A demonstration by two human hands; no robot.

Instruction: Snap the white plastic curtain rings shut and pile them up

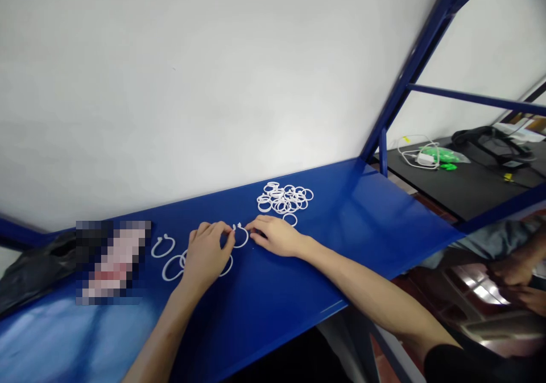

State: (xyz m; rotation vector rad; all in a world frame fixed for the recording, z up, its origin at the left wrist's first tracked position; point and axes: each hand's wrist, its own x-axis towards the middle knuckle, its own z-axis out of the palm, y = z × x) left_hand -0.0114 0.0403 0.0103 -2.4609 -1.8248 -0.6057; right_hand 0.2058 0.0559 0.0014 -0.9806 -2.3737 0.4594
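My left hand (209,246) is closed, thumb and index finger pinching the left side of a white plastic snap ring (247,238). This ring has a gap at its top, where its two small knobbed ends stand apart. My right hand (275,235) is just right of the ring, its index fingertip at the ring's edge and its thumb held apart from that finger. Under and beside my left hand lie more white rings (165,270), partly hidden by it. Farther left is a separate ring (153,252) with parted ends.
A pile of white rings (281,204) lies near the wall on the blue table (298,303), with a single ring (290,225) before it. Left are a black bag (38,275) and a blurred item (119,252). A blue frame (394,98) rises right; another person's hands (518,278) show beyond.
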